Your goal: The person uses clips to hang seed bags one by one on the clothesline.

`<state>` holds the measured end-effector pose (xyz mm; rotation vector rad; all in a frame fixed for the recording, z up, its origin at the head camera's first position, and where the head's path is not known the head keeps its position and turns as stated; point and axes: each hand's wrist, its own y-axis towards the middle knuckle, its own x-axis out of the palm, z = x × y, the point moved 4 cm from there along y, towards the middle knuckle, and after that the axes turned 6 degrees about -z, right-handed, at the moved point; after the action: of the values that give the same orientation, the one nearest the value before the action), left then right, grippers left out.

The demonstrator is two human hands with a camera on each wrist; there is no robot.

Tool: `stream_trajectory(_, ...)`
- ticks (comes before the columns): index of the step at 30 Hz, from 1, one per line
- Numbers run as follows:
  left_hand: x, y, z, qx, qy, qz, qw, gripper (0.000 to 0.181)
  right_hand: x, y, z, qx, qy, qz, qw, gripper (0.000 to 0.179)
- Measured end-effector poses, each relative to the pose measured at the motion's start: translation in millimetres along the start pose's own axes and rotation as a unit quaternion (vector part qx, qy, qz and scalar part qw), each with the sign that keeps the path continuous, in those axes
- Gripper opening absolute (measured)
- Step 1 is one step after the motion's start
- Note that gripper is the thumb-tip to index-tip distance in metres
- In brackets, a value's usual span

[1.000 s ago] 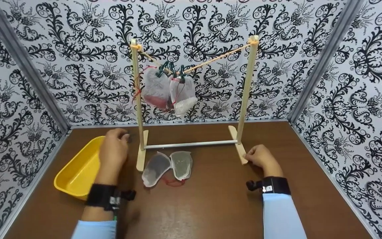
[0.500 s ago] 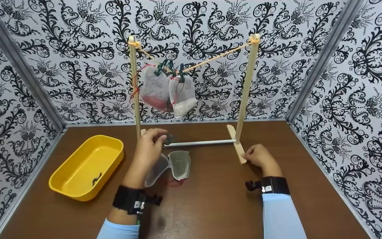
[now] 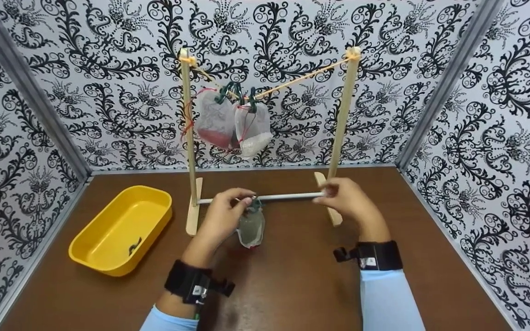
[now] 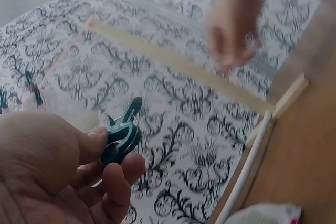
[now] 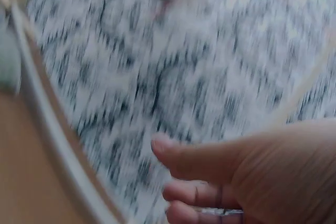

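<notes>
My left hand pinches a dark green clothespin between thumb and fingers, over the lying mesh bags. One bag with grey-green contents shows below it on the table; its neighbour is hidden behind the hand. My right hand is raised in front of the stand's right post, with nothing in its loosely bent fingers. On the sagging orange string hang a bag with red contents and a bag with white contents, held by green clothespins.
A yellow tray with a dark clothespin in it stands at the left. The wooden stand has two posts, flat feet and a white crossbar. Patterned walls enclose the brown table.
My left hand has carried the clothespin from beside the tray rightward to above the lying bags. The right hand has lifted off the stand's right foot and moved up and left.
</notes>
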<state>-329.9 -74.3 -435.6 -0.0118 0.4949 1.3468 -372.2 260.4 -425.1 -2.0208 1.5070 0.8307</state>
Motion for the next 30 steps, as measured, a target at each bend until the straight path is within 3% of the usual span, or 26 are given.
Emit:
stream_trajectory(4, 10.1, -4.6, 8.4, -0.005, -0.023, -0.025, 0.9994, 0.02, 12.3, -12.8, -55.6, -0.079, 0.026, -0.03, 0.9961, 0.062)
stream_trajectory(8, 17.5, -8.3, 16.4, 0.003, -0.051, -0.048, 0.9976, 0.021, 28.9, -21.5, -87.7, -0.167, 0.049, -0.072, 0.9822, 0.069)
stream_trajectory(12, 20.7, -8.8, 22.1, 0.021, -0.057, -0.059, 0.9964, 0.021, 40.9, -24.3, -98.4, -0.209, 0.077, -0.097, 0.9701, 0.063)
stream_trajectory(18, 21.8, -8.5, 26.8, 0.036, -0.068, -0.072, 0.9945, 0.022, 43.6, -25.7, -103.7, -0.24, 0.088, -0.082, 0.9634, 0.047)
stream_trajectory(21, 21.5, -8.8, 25.1, 0.023, -0.062, -0.079, 0.9947, 0.023, 42.5, -25.9, -103.5, -0.252, 0.078, -0.067, 0.9622, 0.043)
stream_trajectory(26, 19.7, -7.5, 12.2, 0.0, 0.009, -0.089, 0.996, 0.021, 40.4, -25.5, -100.8, -0.262, 0.06, -0.039, 0.9625, 0.039)
stream_trajectory(28, 19.3, -6.6, 3.7, -0.004, 0.069, -0.094, 0.9931, 0.019, 38.8, -25.9, -99.9, -0.267, 0.056, -0.027, 0.9617, 0.037)
stream_trajectory(30, 18.7, -6.8, -5.5, -0.007, 0.146, -0.101, 0.984, 0.016, 36.9, -26.1, -99.3, -0.271, 0.055, -0.014, 0.9609, 0.036)
